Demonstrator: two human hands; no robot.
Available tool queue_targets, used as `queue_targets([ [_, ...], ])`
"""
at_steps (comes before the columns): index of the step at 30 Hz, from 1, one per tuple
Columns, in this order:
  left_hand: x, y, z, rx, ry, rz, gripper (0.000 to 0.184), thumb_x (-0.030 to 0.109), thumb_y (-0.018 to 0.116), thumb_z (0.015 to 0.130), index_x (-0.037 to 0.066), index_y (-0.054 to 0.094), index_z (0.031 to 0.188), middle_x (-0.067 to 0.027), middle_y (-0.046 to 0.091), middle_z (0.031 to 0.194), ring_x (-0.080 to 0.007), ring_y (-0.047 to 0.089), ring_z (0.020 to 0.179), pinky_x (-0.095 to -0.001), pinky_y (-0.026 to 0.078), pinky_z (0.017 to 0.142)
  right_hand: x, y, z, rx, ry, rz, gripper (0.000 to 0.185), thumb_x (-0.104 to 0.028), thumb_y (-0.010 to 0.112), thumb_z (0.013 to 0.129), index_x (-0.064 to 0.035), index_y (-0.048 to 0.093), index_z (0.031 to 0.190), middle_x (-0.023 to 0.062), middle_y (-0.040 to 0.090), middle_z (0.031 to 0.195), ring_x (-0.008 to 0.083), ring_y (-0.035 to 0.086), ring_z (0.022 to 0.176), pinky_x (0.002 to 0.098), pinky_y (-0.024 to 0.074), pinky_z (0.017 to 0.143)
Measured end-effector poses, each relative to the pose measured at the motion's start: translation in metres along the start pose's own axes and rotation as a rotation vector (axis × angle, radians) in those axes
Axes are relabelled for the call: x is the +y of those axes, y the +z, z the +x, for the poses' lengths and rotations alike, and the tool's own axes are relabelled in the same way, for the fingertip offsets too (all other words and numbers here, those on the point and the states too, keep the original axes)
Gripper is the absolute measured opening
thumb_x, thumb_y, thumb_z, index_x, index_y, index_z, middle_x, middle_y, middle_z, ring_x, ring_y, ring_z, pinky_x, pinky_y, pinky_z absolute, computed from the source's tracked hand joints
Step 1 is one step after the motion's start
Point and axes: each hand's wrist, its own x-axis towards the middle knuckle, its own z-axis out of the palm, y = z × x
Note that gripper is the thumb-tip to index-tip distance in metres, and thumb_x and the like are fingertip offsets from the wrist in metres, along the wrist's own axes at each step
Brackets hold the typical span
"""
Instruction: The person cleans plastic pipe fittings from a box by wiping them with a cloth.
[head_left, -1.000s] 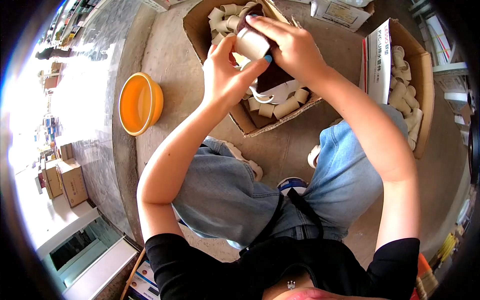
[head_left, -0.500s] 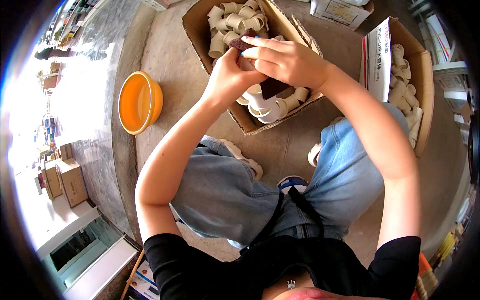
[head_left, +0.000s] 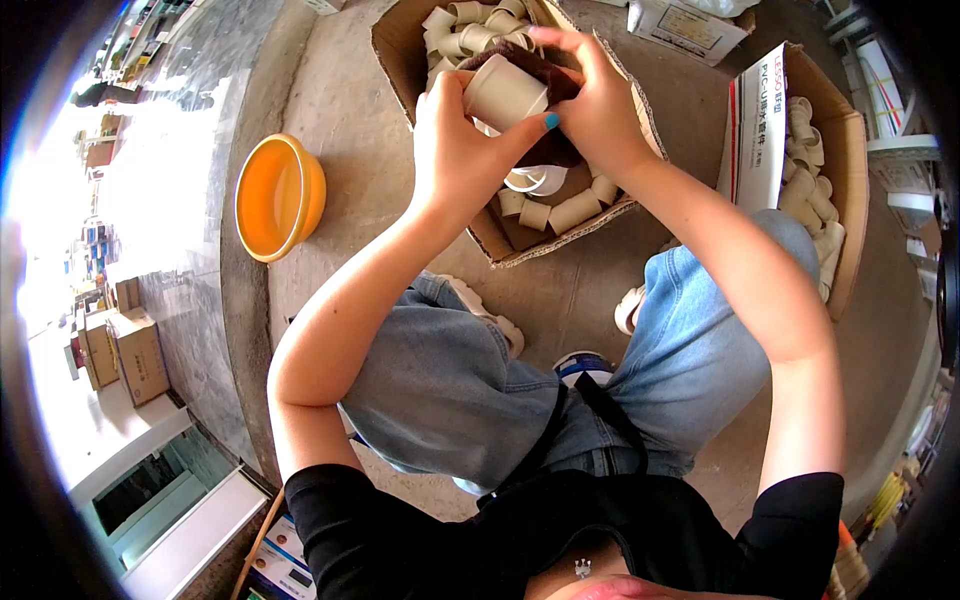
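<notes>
Left hand [head_left: 452, 140]: grips a cream PVC pipe fitting [head_left: 503, 90]
Right hand [head_left: 606, 118]: clasps dark brown cloth [head_left: 553, 151] against it
Cardboard box [head_left: 397, 58]: below both hands, holding loose fittings [head_left: 476, 38]

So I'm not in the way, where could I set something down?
Bare floor shows between the orange basin and the open carton, and between that carton and the lettered box. It's crowded at the carton's far end, with loose fittings, and above it, where the left hand holds a pale fitting and the right hand a dark cloth.
</notes>
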Motion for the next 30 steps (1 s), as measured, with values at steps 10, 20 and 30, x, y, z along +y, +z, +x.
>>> queue_targets([
  [10, -0.016, -0.013, 0.011, -0.062, 0.316, -0.216, 0.047, 0.024, 0.08, 0.06, 0.002, 0.05, 0.089, -0.0074, 0.048, 0.079, -0.02, 0.044, 0.076, -0.0311, 0.04, 0.069, -0.008, 0.001, -0.004, -0.099, 0.002, 0.113, 0.054, 0.003, 0.059, 0.068, -0.0054, 0.055, 0.122, 0.0171, 0.06, 0.115, 0.0231, 0.06, 0.102, 0.0292, 0.0437, 0.09],
  [20, -0.021, -0.001, 0.006, -0.117, 0.162, -0.089, 0.055, 0.017, 0.072, 0.062, -0.002, 0.044, 0.105, -0.0144, 0.052, 0.097, -0.0268, 0.05, 0.092, -0.038, 0.04, 0.086, -0.014, 0.0, -0.006, 0.076, -0.269, -0.197, 0.049, 0.005, 0.053, 0.068, -0.0041, 0.058, 0.116, 0.0179, 0.061, 0.109, 0.0273, 0.06, 0.103, 0.0316, 0.0457, 0.09],
  [30, -0.01, 0.0, 0.003, -0.217, -0.059, -0.464, 0.056, -0.001, 0.07, 0.062, -0.002, 0.045, 0.113, -0.008, 0.056, 0.103, -0.0145, 0.053, 0.099, -0.0291, 0.044, 0.087, -0.011, -0.009, 0.003, -0.249, -0.898, -0.608, 0.046, 0.004, 0.061, 0.069, -0.0055, 0.061, 0.114, 0.0124, 0.057, 0.121, 0.028, 0.051, 0.116, 0.037, 0.0454, 0.096],
])
